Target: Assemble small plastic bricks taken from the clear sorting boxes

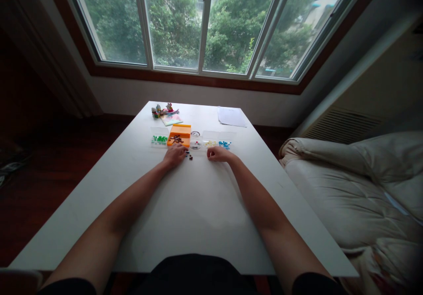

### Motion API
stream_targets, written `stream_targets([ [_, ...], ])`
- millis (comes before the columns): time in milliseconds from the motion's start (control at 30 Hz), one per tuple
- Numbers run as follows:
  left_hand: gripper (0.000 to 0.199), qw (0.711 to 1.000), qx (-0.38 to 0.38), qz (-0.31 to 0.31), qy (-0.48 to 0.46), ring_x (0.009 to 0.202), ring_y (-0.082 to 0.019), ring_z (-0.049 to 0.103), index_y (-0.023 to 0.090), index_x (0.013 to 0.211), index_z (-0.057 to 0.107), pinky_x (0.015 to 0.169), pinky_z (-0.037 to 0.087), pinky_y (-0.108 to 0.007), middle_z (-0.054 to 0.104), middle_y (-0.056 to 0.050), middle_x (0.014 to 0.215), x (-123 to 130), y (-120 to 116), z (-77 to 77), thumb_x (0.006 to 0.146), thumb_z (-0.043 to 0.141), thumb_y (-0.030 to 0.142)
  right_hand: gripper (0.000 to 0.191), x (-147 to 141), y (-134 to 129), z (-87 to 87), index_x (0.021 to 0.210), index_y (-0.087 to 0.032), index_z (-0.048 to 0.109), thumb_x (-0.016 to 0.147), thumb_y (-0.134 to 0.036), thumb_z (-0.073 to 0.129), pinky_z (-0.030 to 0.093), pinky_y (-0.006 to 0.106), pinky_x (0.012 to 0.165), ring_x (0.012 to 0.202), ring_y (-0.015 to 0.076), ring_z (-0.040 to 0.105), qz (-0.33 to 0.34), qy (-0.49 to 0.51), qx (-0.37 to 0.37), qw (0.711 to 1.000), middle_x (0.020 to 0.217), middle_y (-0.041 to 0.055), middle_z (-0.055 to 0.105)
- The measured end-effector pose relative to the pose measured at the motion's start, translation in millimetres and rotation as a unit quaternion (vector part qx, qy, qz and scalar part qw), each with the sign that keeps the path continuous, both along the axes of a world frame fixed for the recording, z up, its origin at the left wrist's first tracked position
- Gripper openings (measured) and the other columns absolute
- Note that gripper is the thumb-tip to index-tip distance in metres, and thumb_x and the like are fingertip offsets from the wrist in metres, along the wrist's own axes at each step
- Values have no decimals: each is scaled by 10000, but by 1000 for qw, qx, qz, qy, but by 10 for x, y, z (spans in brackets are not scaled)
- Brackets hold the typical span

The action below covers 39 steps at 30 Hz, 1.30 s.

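My left hand (175, 155) rests on the table just in front of an orange box (180, 129) holding small brown pieces (176, 139). Its fingers lie loosely stretched to the right, their tips beside a few small dark pieces (191, 157) on the tabletop. My right hand (218, 154) is closed, fingers curled together, in front of clear trays with pale yellow pieces (210, 144) and blue pieces (224, 145). Whatever its fingers hold, if anything, is hidden. Between the hands, further back, stands a small clear container (195, 145) with a few tiny bits in it.
Left of the orange box is a clear tray of green pieces (160, 139). Colourful small figures (169, 107) and a pastel card (172, 119) occupy the far left of the white table (198, 215). Paper sheets (231, 116) lie far right. A pale sofa (330, 189) stands at right.
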<state>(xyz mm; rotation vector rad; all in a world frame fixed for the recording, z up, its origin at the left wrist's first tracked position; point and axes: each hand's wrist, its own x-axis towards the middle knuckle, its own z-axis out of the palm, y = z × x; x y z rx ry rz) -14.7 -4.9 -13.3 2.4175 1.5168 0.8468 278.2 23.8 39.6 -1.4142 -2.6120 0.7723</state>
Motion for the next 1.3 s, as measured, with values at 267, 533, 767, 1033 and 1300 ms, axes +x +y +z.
stream_targets([
  [267, 264, 1000, -8, -3, 5, 1098, -263, 582, 244, 1098, 762, 980, 469, -414, 671, -83, 1089, -4, -6, 29, 889, 600, 246, 77, -88, 43, -279, 822, -191, 685, 768, -162, 638, 390, 209, 619, 680, 122, 586, -104, 106, 116, 982, 751, -7, 685],
  [533, 237, 1000, -3, 0, 12, 1092, -262, 583, 251, 1038, 771, 972, 475, -411, 678, -76, 1070, -18, 2, 15, 879, 598, 219, 368, -120, 218, -496, 1132, -207, 605, 836, -424, 589, 558, 274, 648, 746, 162, 678, -257, 428, 99, 861, 887, 24, 709],
  [767, 195, 1000, 10, 20, 13, 1083, -276, 592, 238, 970, 780, 971, 476, -424, 680, -84, 1049, -14, -6, 30, 858, 620, 233, 236, -300, 61, -492, 1074, -217, 695, 886, -309, 585, 562, 330, 816, 879, 181, 680, -148, 330, 139, 922, 950, 40, 729],
  [1033, 160, 998, 19, 56, 9, 1051, -273, 588, 230, 911, 775, 964, 480, -430, 675, -87, 1036, -8, -20, 42, 862, 626, 266, 458, -697, -299, -454, 1402, -279, 589, 952, -197, 565, 403, 409, 1066, 1254, 260, 517, 42, 56, 249, 966, 1348, 93, 612],
  [1300, 131, 998, 4, 62, 2, 1057, -275, 585, 237, 899, 773, 973, 473, -432, 675, -79, 1020, 2, 4, 37, 847, 656, 263, 270, -620, -281, -414, 1203, -242, 697, 978, -191, 558, 417, 370, 1031, 1153, 234, 541, 47, 56, 266, 961, 1204, 91, 653],
])
